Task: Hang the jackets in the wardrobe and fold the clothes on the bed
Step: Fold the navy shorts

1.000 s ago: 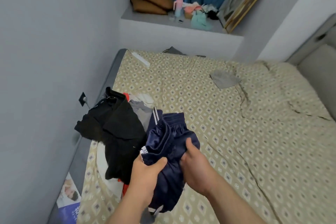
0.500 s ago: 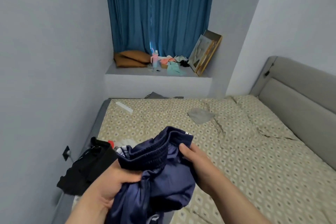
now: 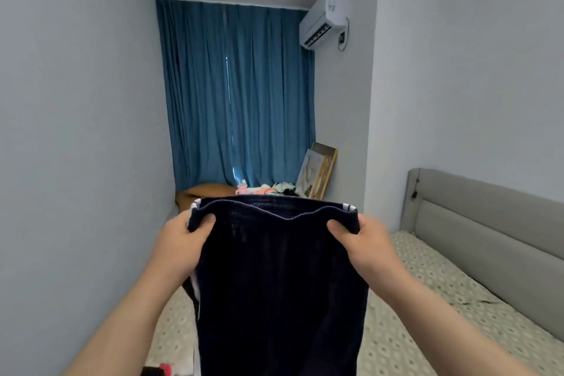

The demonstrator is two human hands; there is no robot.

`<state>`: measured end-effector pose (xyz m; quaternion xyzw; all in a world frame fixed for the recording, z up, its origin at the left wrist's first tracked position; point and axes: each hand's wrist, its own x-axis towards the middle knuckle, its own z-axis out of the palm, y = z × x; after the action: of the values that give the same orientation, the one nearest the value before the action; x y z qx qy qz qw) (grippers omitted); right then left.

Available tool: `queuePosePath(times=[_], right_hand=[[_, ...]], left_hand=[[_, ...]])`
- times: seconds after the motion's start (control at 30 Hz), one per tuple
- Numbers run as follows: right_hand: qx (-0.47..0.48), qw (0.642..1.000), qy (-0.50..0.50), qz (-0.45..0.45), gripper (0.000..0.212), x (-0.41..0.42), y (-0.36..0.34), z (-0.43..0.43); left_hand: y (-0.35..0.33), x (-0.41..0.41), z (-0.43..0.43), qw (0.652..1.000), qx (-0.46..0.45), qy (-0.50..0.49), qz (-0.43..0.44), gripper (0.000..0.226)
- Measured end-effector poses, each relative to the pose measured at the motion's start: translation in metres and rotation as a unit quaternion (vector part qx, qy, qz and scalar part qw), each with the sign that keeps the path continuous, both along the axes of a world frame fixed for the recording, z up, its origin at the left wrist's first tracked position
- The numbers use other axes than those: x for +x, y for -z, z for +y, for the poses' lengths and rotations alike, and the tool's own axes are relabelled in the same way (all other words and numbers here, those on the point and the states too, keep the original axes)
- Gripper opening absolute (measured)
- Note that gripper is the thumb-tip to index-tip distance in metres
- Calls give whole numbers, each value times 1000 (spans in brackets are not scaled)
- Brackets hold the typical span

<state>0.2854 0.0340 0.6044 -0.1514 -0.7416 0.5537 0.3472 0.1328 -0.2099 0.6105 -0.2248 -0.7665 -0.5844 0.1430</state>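
The left hand (image 3: pixel 178 243) and right hand (image 3: pixel 367 246) each pinch a corner of the waistband of the navy shorts (image 3: pixel 279 281), holding them up, spread wide, above the bed (image 3: pixel 427 314).

Dark navy garment (image 3: pixel 280 284) centre frame, white stripes at waistband corners. Teal-blue curtain (image 3: pixel 238 94) upper centre. Beige sheet (image 3: pixel 427 314) w/ small pale diamond pattern, lower right. Plain grey headboard (image 3: pixel 488 238) at right. White AC unit (image 3: pixel 323 20) top right. Mustard cushion (image 3: pixel 204 192) mid-frame, pink bottle (image 3: pixel 241 189) beside. Pale grey walls (image 3: pixel 76 131).
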Motion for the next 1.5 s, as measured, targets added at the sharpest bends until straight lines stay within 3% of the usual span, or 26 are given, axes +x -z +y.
queuePosePath(times=[0.2,0.3,0.5,0.7,0.9,1.03,1.1,1.27,1.5], right_hand=[[34,997,65,25,15,40,-79,44],[42,996,75,17,22,65,-106,63],[47,997,54,-8,21,130,-133,90],[47,998,47,4,9,187,-140,105],[36,995,91,18,16,209,-137,117],[47,991,121,-7,27,219,-140,121],[40,992,121,-17,30,224,-144,122],[-4,997,79,9,22,232,-149,125],[-24,996,81,36,24,233,-139,120]], left_hand=[[-78,-7,40,989,5,36,142,16],[-104,-2,61,981,16,90,169,9],[-128,15,99,954,21,283,93,13],[-130,36,142,901,63,430,6,15],[-124,56,184,880,86,466,-32,20],[-124,66,201,904,51,418,68,7],[-126,65,205,903,49,421,75,10],[-124,60,203,897,32,435,67,22],[-115,59,196,886,91,452,47,14]])
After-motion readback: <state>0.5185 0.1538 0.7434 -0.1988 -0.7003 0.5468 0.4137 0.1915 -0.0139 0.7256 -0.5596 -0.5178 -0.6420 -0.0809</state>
